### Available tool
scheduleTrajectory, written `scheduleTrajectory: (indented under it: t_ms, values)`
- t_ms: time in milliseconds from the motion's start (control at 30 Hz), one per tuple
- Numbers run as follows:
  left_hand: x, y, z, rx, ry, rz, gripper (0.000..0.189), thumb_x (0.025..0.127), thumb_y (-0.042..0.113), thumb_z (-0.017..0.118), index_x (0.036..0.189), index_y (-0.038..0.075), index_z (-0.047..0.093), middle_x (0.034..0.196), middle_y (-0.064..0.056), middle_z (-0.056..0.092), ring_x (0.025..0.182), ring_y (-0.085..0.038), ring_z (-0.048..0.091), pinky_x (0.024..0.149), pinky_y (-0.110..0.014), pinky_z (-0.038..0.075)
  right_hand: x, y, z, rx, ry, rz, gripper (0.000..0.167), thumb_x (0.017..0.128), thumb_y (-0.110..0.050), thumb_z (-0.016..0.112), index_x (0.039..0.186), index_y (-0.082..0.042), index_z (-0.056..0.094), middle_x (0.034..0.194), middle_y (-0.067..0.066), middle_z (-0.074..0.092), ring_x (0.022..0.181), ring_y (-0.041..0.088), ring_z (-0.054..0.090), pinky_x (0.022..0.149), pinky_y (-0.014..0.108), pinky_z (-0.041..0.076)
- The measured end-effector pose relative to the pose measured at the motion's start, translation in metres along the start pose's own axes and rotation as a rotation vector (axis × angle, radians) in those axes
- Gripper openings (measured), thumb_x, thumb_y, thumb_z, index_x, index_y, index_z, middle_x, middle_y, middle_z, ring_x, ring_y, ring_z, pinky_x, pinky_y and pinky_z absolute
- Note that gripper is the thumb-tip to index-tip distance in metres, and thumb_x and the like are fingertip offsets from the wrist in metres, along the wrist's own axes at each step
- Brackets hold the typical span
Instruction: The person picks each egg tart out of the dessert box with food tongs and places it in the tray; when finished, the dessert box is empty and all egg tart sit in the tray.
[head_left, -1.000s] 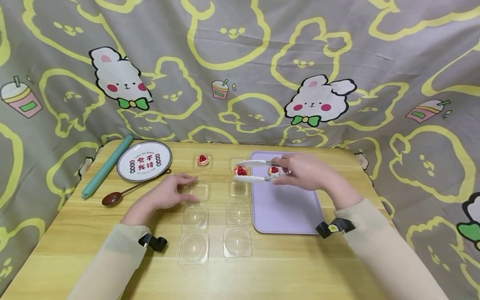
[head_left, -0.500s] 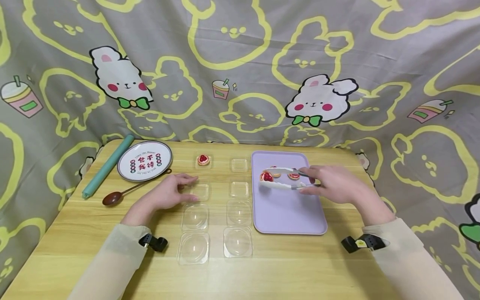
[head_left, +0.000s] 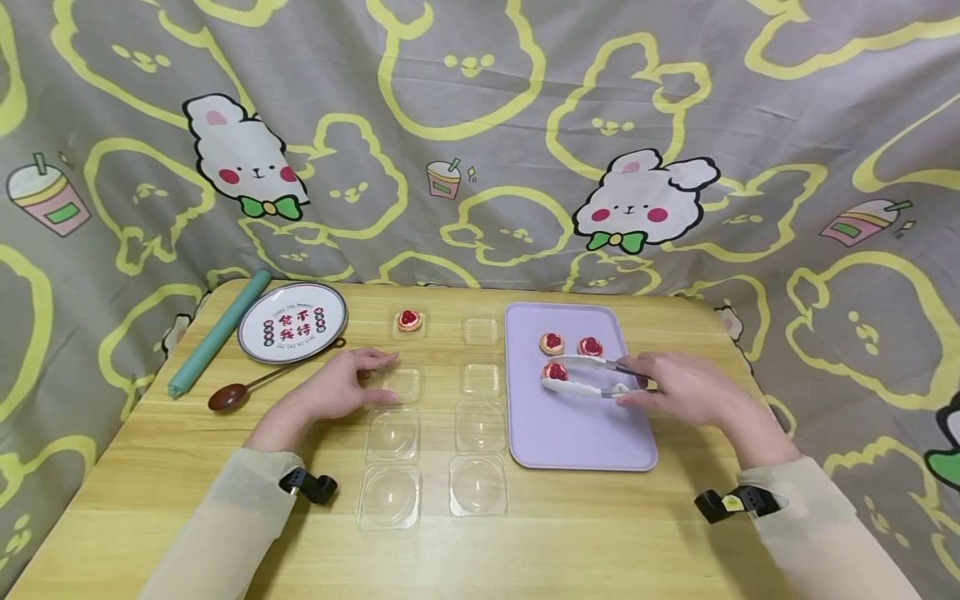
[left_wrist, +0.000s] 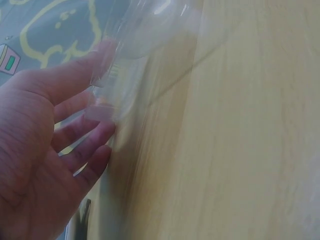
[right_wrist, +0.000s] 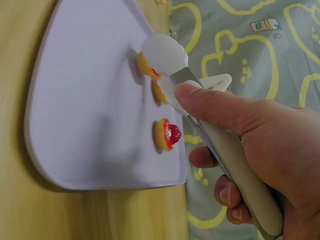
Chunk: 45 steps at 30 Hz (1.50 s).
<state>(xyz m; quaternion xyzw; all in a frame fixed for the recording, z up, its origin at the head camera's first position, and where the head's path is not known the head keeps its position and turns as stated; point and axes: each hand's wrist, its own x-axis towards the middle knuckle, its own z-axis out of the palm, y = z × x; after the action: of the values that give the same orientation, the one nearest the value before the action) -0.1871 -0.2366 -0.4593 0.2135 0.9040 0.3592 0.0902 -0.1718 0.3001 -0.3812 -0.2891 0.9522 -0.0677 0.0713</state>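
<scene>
My right hand (head_left: 675, 387) grips the handle of metal tongs (head_left: 626, 367) with pale tips, over the lilac tray (head_left: 581, 433). Between the tips is a small tart (head_left: 555, 372) with red topping, low over or on the tray; I cannot tell which. Just beyond it sit two similar tarts, one on the left (head_left: 552, 343) and one on the right (head_left: 589, 346). My left hand (head_left: 337, 385) rests on the table, thumb and fingers apart, beside a clear plastic box (head_left: 403, 383); in the left wrist view its fingertips come up around the box's edge (left_wrist: 122, 95).
Several clear boxes (head_left: 477, 485) stand in two columns left of the tray. The far left box (head_left: 420, 335) holds another tart (head_left: 408, 321). At the left lie a white plate (head_left: 292, 323), a brown spoon (head_left: 228, 396) and a green roll (head_left: 219, 333). A patterned curtain (head_left: 510, 167) surrounds the table.
The right hand has moved right and nearer, carrying the tart in the tongs from the far right box down to the tray. The left hand has stayed in place.
</scene>
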Motion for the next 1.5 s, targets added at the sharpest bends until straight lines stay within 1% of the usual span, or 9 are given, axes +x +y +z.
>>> scheduleTrajectory:
  t_ms: [233,467,700,833,1000,1133,1233,1333,1500]
  values:
    - [0.001,-0.004,0.0,-0.026,-0.012,0.036,0.082,0.086,0.037,0.09,0.151,0.003,0.056,0.149,-0.014,0.06,0.133,-0.034,0.057,0.115,-0.054,0.042,-0.003,0.006,0.009,0.02,-0.006,0.019,0.066,0.095,-0.051,0.077,0.138,-0.002,0.068,0.11,0.004,0.072,0.087,0.018,0.063,0.074,0.046,0.054]
    - [0.002,-0.007,-0.001,-0.044,-0.017,0.025,0.086,0.084,0.039,0.092,0.154,0.004,0.054,0.142,-0.008,0.066,0.122,-0.028,0.062,0.108,-0.052,0.049,-0.003,0.008,0.009,0.091,0.0,0.024,0.067,0.094,-0.051,0.079,0.139,-0.001,0.067,0.086,-0.007,0.058,0.079,0.016,0.056,0.067,0.036,0.044]
    - [0.002,-0.005,-0.005,-0.083,-0.032,0.002,0.09,0.084,0.039,0.091,0.156,0.003,0.051,0.143,-0.011,0.066,0.124,-0.031,0.062,0.108,-0.053,0.049,-0.005,0.007,0.002,0.15,-0.016,0.059,0.073,0.093,-0.052,0.08,0.141,0.0,0.064,0.084,-0.009,0.056,0.072,0.012,0.053,0.063,0.032,0.043]
    - [0.005,-0.003,-0.011,-0.037,0.001,0.014,0.087,0.087,0.04,0.089,0.155,0.001,0.051,0.143,-0.016,0.065,0.125,-0.035,0.062,0.106,-0.055,0.05,-0.005,0.006,-0.003,0.157,-0.02,0.067,0.075,0.093,-0.055,0.079,0.142,-0.001,0.064,0.083,-0.008,0.057,0.071,0.012,0.053,0.063,0.031,0.043]
    - [0.018,0.003,-0.021,0.035,0.077,-0.008,0.084,0.091,0.039,0.086,0.155,0.0,0.05,0.15,-0.024,0.055,0.129,-0.044,0.059,0.109,-0.058,0.048,-0.005,0.004,-0.01,0.142,0.002,0.035,0.076,0.093,-0.06,0.075,0.141,-0.002,0.064,0.085,-0.009,0.057,0.077,0.012,0.055,0.066,0.033,0.045]
    - [0.033,0.004,-0.026,0.041,0.127,-0.025,0.081,0.092,0.034,0.086,0.154,-0.003,0.049,0.157,-0.025,0.048,0.136,-0.046,0.054,0.11,-0.057,0.048,-0.003,0.001,-0.015,0.131,0.012,0.038,0.076,0.093,-0.059,0.076,0.143,-0.003,0.064,0.086,-0.009,0.058,0.077,0.012,0.055,0.066,0.033,0.045]
    - [0.044,0.001,-0.027,0.029,0.152,-0.029,0.079,0.092,0.031,0.086,0.153,-0.005,0.05,0.158,-0.025,0.047,0.138,-0.047,0.051,0.11,-0.057,0.047,0.0,-0.002,-0.02,0.116,0.015,0.048,0.073,0.093,-0.054,0.08,0.143,-0.003,0.064,0.087,-0.008,0.06,0.077,0.013,0.055,0.065,0.033,0.045]
    - [0.053,-0.005,-0.028,0.016,0.175,-0.038,0.077,0.092,0.03,0.086,0.151,-0.005,0.052,0.158,-0.025,0.048,0.137,-0.048,0.052,0.111,-0.058,0.046,0.004,-0.006,-0.026,0.097,0.02,0.056,0.074,0.092,-0.055,0.08,0.143,-0.003,0.064,0.094,-0.004,0.065,0.08,0.016,0.057,0.068,0.035,0.048]
    - [0.066,-0.015,-0.029,0.018,0.203,-0.065,0.077,0.091,0.036,0.087,0.15,-0.003,0.055,0.154,-0.025,0.052,0.136,-0.048,0.053,0.11,-0.059,0.047,0.01,-0.011,-0.035,0.064,0.028,0.043,0.084,0.091,-0.068,0.073,0.145,-0.004,0.063,0.113,0.004,0.072,0.09,0.02,0.062,0.077,0.042,0.054]
